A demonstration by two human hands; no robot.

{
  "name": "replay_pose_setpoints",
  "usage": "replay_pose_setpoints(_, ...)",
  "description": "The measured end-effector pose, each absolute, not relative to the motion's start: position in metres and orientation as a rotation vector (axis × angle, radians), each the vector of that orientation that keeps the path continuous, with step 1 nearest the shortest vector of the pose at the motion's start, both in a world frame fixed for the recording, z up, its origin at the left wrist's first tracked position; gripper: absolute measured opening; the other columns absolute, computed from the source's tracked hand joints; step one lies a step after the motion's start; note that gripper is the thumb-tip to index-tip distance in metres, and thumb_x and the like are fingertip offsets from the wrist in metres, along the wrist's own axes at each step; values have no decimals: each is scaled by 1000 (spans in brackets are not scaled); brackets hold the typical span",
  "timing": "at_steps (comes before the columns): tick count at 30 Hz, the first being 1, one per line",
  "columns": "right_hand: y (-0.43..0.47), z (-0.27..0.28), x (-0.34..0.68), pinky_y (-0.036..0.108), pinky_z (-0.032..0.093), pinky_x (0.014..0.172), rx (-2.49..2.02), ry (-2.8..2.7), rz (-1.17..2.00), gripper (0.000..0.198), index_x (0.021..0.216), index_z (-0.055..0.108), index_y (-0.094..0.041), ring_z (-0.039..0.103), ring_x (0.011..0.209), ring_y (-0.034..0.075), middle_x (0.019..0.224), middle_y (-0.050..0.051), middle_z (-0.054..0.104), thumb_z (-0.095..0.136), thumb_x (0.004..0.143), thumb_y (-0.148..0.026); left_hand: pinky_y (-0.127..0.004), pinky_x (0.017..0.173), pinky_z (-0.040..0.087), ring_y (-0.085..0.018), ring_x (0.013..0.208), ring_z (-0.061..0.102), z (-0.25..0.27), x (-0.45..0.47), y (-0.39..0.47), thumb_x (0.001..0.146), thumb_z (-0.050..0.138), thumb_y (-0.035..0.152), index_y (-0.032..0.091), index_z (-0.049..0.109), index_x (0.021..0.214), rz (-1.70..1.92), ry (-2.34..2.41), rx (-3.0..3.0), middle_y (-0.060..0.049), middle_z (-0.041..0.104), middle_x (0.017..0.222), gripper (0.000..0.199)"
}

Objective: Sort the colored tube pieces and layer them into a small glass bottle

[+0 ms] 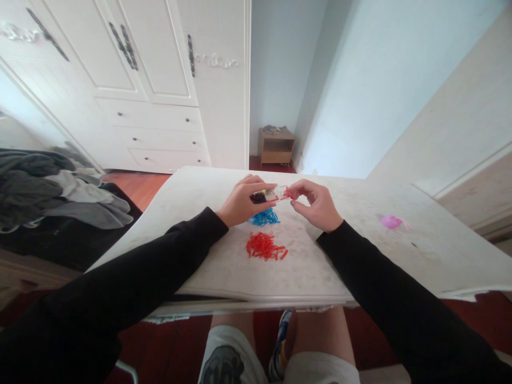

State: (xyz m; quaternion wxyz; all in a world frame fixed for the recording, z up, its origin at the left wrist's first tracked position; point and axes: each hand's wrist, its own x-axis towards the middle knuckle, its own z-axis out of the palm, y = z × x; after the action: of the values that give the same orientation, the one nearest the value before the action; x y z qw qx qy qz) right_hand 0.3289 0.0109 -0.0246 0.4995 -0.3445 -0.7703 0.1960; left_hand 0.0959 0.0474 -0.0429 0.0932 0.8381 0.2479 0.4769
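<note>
A small clear packet (276,194) with dark contents at its left part and red bits at its right is held above the table. Wrapped round its left part is my left hand (245,198), closed. My right hand (314,202) pinches at the packet's right end, thumb and forefinger bent together by the red bits. Just below the packet lies a pile of blue strips (265,217), partly hidden by my left hand. Nearer to me is a loose heap of red strips (264,246), which look like small bands.
The whitish tabletop (208,266) has stains and a worn front edge. A pink-purple object (391,222) lies on its right side, with a small dark bit (414,245) nearby. Dark and grey clothes (92,197) are heaped left of the table. A white wardrobe (160,64) stands behind.
</note>
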Motion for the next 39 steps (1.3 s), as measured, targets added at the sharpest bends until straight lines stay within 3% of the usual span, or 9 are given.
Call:
replay_pose_setpoints(4,10,-24,330,35,53,77,-808,-1863,441,13,92,73,-20,65,79,18,86,3,73,70,82,-13,-37,84,54,-21,91,63,-42,96,47,84,81,34,22,75,118,1391,742,2500,-6,70,96,36)
replay_pose_setpoints(8,11,-23,327,35,54,77,-816,-1828,423,3,89,72,-21,65,79,18,85,3,72,73,86,-19,-37,85,54,-21,91,63,-42,96,46,85,81,34,21,76,118,1372,746,2514,-6,70,96,36)
replay_pose_setpoints(14,12,-24,327,35,55,74,-822,-1753,375,13,82,69,-21,65,76,17,81,1,70,79,84,-28,-37,84,54,-21,91,63,-43,96,45,84,81,35,21,75,118,1374,769,2483,-6,69,95,36)
replay_pose_setpoints(18,9,-20,328,35,54,75,-846,-1789,244,3,87,72,-22,67,82,18,87,2,74,72,89,-24,-37,84,54,-21,92,64,-40,97,44,84,81,36,20,74,118,1375,774,2453,-6,69,96,38)
replay_pose_setpoints(22,6,-15,328,33,51,72,-811,-1748,169,6,89,70,-23,64,84,18,89,2,70,65,91,-20,-37,88,53,-21,94,65,-37,98,44,85,79,35,20,73,115,1416,811,2331,-7,73,101,34)
replay_pose_setpoints(27,5,-14,326,32,50,69,-825,-1847,191,7,88,67,-22,61,78,17,87,2,67,62,89,-17,-31,80,56,-16,87,69,-37,101,49,92,70,42,18,68,105,1506,702,1847,-6,75,99,27)
replay_pose_setpoints(34,2,-16,322,31,49,68,-843,-2177,301,11,84,67,-21,60,76,17,81,3,66,60,87,-13,-36,86,60,-18,93,74,-41,101,56,87,75,44,18,64,100,1491,625,1662,-7,77,99,31)
replay_pose_setpoints(39,4,-18,323,31,49,68,-850,-2173,293,10,88,66,-21,61,77,17,84,3,67,61,86,-12,-32,81,61,-19,93,75,-40,100,56,83,79,41,18,64,100,1509,683,1697,-7,77,99,32)
